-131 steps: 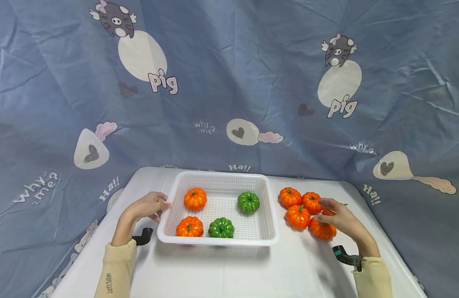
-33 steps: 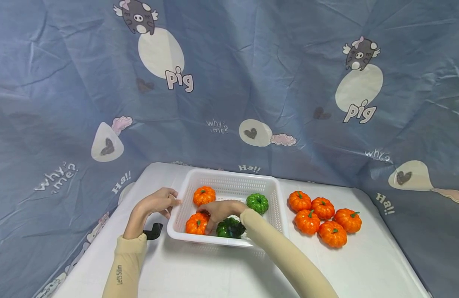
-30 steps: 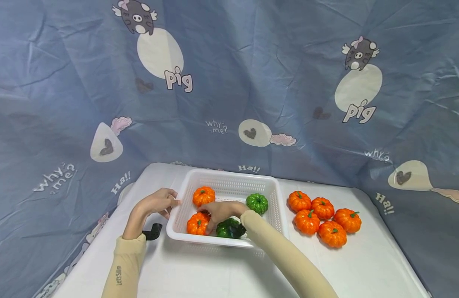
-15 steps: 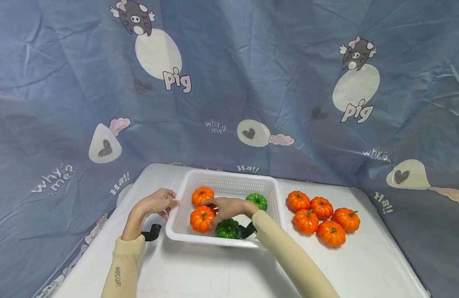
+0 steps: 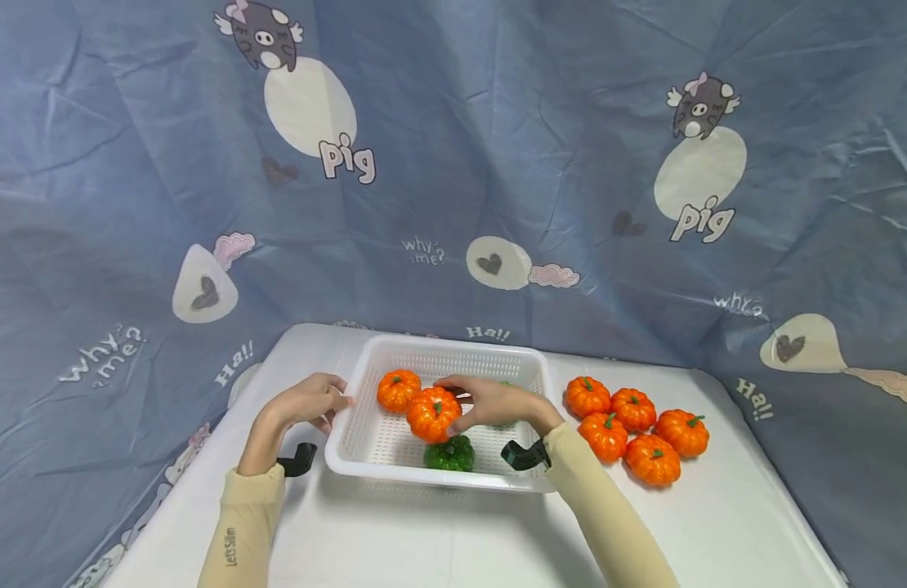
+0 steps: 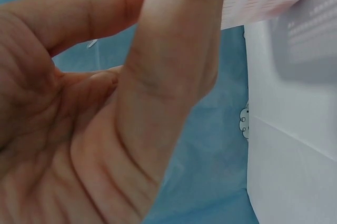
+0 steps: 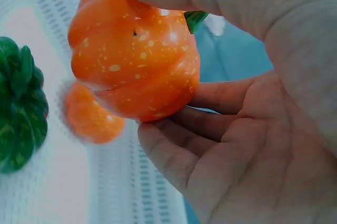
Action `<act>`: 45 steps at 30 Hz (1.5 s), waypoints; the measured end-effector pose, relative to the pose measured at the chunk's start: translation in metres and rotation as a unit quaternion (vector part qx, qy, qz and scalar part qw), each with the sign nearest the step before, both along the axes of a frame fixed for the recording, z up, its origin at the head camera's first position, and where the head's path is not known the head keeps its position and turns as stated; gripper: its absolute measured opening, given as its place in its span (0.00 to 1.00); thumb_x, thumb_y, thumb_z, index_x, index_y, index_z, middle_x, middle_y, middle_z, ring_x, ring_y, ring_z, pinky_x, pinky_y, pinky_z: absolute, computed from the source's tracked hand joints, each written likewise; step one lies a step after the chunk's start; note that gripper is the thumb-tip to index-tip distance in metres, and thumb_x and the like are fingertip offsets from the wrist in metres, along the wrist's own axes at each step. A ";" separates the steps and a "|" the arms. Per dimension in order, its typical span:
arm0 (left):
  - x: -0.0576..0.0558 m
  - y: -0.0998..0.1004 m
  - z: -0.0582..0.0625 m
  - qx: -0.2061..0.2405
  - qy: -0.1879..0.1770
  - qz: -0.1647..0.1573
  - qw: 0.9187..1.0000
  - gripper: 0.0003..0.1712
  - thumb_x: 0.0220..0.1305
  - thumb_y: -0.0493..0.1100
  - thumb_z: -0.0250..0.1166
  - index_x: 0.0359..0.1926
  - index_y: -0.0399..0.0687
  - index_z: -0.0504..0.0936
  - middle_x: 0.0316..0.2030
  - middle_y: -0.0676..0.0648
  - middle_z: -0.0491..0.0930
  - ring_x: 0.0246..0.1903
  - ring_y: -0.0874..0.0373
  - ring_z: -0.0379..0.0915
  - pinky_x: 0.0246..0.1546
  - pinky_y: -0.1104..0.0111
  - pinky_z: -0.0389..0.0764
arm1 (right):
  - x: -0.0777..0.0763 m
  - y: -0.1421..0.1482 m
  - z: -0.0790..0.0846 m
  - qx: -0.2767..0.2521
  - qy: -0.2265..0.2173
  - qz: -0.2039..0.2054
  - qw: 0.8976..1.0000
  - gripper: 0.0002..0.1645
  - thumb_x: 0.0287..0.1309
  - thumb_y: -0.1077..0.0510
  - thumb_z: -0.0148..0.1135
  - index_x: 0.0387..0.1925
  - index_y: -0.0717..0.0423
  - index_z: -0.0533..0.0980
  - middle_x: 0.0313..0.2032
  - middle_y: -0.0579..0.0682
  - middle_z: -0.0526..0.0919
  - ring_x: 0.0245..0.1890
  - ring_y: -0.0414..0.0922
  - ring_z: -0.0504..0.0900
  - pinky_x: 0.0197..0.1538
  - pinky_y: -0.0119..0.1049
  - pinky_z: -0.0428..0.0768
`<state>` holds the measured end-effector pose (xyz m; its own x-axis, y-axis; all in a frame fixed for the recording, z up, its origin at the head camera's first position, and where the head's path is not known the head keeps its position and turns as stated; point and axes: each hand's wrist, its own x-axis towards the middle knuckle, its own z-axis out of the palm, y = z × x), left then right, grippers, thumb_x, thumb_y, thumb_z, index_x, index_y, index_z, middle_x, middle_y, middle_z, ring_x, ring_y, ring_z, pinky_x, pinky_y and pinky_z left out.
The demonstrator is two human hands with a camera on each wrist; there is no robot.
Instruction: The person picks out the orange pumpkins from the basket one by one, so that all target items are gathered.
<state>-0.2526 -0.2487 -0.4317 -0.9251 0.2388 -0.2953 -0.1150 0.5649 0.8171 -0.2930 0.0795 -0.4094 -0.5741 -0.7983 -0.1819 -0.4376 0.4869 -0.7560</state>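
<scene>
My right hand (image 5: 490, 402) grips a small orange pumpkin (image 5: 433, 415) between thumb and fingers, lifted above the white plastic basket (image 5: 453, 475). The right wrist view shows the held pumpkin (image 7: 134, 50) up close, with its green stem facing the palm. At the basket's left rim, my left hand (image 5: 310, 402) pinches the edge with thumb and fingers. Inside the basket lie another orange pumpkin (image 5: 398, 390) at the left and a green pumpkin (image 5: 450, 455) near the front wall. A second green pumpkin (image 5: 508, 418) is mostly hidden behind my right hand.
Several orange pumpkins (image 5: 633, 410) sit together on the white table (image 5: 439, 543), right of the basket. Behind the table hangs a blue cloth (image 5: 439, 147) with pig prints. My right forearm (image 5: 608, 506) crosses the table in front of the basket's right corner.
My right hand went from the pumpkins at the right into the basket, took hold of the front-left orange pumpkin, then raised it and moved it rightward. The left hand stays at the rim.
</scene>
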 end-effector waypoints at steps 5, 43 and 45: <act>0.000 -0.002 0.001 -0.002 0.001 -0.002 1.000 0.28 0.67 0.40 0.58 0.59 0.22 0.64 0.27 0.43 0.76 0.22 0.57 0.74 0.25 0.63 0.84 | 0.008 0.025 0.010 -0.003 0.019 -0.020 1.000 0.46 0.48 0.52 0.71 0.69 0.46 0.63 0.65 0.44 0.70 0.64 0.45 0.71 0.65 0.44 0.71; 0.001 0.000 0.004 -0.016 0.000 -0.009 1.000 0.34 0.69 0.41 0.57 0.65 0.20 0.57 0.27 0.44 0.72 0.23 0.57 0.69 0.27 0.62 0.83 | 0.066 0.282 -0.002 -0.008 0.038 -0.262 0.964 0.45 0.56 0.54 0.67 0.68 0.68 0.58 0.63 0.69 0.68 0.59 0.51 0.75 0.49 0.27 0.77; 0.000 0.001 0.003 -0.018 -0.005 -0.007 1.000 0.35 0.69 0.41 0.57 0.66 0.20 0.56 0.26 0.44 0.72 0.22 0.57 0.69 0.26 0.63 0.82 | 0.068 0.294 -0.004 -0.005 0.031 -0.277 0.960 0.45 0.57 0.54 0.66 0.69 0.68 0.57 0.63 0.69 0.67 0.58 0.44 0.74 0.48 0.25 0.77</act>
<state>-0.2522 -0.2480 -0.4284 -0.9190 0.2401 -0.3126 -0.1151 0.5951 0.7954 -0.2250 0.3739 -0.4130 -0.9208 -0.3686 -0.1274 -0.1579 0.6509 -0.7426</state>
